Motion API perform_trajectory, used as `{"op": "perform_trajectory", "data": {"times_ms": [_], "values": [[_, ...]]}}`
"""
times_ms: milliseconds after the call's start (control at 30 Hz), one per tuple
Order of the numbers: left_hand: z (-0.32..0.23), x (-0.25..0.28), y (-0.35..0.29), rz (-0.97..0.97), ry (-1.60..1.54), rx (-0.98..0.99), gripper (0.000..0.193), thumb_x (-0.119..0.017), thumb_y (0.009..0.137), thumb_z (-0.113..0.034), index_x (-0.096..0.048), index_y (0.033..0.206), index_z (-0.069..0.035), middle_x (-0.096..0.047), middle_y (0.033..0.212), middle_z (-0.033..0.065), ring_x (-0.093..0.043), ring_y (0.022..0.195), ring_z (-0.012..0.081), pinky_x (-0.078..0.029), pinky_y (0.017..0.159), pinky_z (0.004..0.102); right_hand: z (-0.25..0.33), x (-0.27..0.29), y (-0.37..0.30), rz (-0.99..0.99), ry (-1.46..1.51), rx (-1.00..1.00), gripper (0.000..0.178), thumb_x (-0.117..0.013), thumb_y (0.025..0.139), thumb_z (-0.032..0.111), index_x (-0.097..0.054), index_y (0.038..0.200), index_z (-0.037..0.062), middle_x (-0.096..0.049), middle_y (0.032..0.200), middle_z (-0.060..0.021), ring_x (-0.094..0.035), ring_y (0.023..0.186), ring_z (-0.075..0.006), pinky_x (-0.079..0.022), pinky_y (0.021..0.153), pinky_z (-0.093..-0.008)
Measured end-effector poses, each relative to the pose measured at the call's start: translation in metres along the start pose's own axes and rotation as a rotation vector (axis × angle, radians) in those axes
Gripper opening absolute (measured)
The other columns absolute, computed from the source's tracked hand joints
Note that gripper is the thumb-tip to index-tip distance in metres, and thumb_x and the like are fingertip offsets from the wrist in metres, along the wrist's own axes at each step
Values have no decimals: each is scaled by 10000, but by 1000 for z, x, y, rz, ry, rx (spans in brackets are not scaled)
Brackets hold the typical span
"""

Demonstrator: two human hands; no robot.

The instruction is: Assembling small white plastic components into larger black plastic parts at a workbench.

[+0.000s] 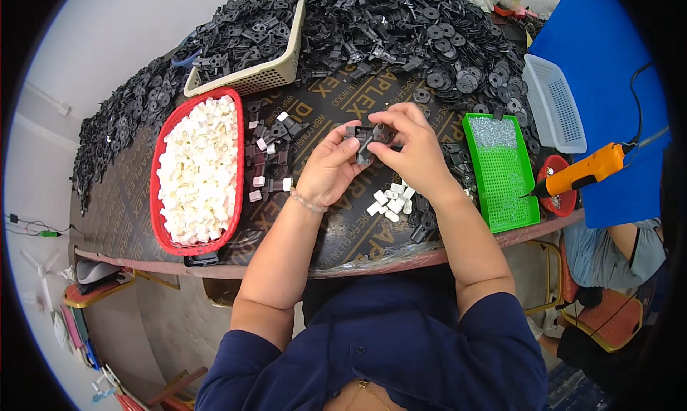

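Observation:
Both my hands meet above the middle of the table. My left hand (330, 169) grips a black plastic part (362, 134) between thumb and fingers. Against that part's right end, my right hand (413, 147) pinches with thumb and forefinger; a dark rounded piece sits there, partly hidden by the fingers. Just below my right hand lies a small heap of white plastic pieces (393, 202). To the left of my left hand, several black parts with white pieces fitted on them (270, 185) lie on the dark printed tabletop (315, 228).
A red basket (154, 196) of white pieces stands at left. Behind it, a beige crate (268, 78) holds black parts, beside a large pile of black parts (401, 24). At right are a green tray (501, 175) of small metal pieces, an orange electric screwdriver (588, 169) and a translucent basket (554, 110).

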State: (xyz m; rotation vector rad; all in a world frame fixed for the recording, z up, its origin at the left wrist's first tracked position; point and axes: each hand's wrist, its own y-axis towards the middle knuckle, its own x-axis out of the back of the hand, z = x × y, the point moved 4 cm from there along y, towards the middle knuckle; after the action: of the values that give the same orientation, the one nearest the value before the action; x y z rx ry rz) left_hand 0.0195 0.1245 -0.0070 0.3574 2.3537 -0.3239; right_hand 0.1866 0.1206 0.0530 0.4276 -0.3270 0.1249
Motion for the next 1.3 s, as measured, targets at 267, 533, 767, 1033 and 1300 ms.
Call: {"op": "perform_trajectory", "data": {"times_ms": [267, 533, 767, 1033, 1300], "values": [[-7, -5, -5, 86, -63, 48, 314, -641, 991, -93, -559, 1292, -130, -654, 1184, 27, -654, 1060, 156, -568, 901, 387, 9, 6, 2, -107, -106, 162, 496, -802, 762, 9, -688, 1244, 39, -638, 1187, -109, -634, 1054, -203, -530, 880, -311], [-6, -2, -4, 74, -20, -1, 299, -653, 989, -102, -583, 1279, -122, -672, 1127, 7, -663, 1014, 137, -572, 863, 352, 10, -2, 0, -15, -99, 212, 487, -823, 740, 36, -705, 1213, 35, -674, 1184, -125, -654, 1088, -263, -505, 959, -350], [-5, -11, -9, 131, -56, -65, 340, -653, 986, -75, -585, 1318, -50, -673, 1166, 55, -653, 1044, 144, -561, 897, 314, 6, 1, 0, -50, -171, 191, 460, -826, 754, 50, -702, 1196, 27, -666, 1192, -120, -648, 1104, -255, -508, 956, -345], [-7, -12, -9, 4, 504, -266, 309, -622, 990, -25, -598, 1288, 55, -695, 1150, 100, -677, 997, 141, -562, 881, 274, -23, 4, 4, 158, 352, -297, 307, -752, 901, 148, -677, 1117, -56, -722, 1024, -81, -675, 950, -130, -544, 838, -297], [-8, -7, -12, -58, 836, -362, 276, -682, 951, -33, -646, 1214, 43, -714, 1078, 81, -689, 936, 126, -564, 817, 258, -30, 9, 4, 205, 214, -341, 230, -737, 913, 104, -671, 1088, -30, -686, 964, -3, -625, 866, -59, -515, 793, -232]]}}
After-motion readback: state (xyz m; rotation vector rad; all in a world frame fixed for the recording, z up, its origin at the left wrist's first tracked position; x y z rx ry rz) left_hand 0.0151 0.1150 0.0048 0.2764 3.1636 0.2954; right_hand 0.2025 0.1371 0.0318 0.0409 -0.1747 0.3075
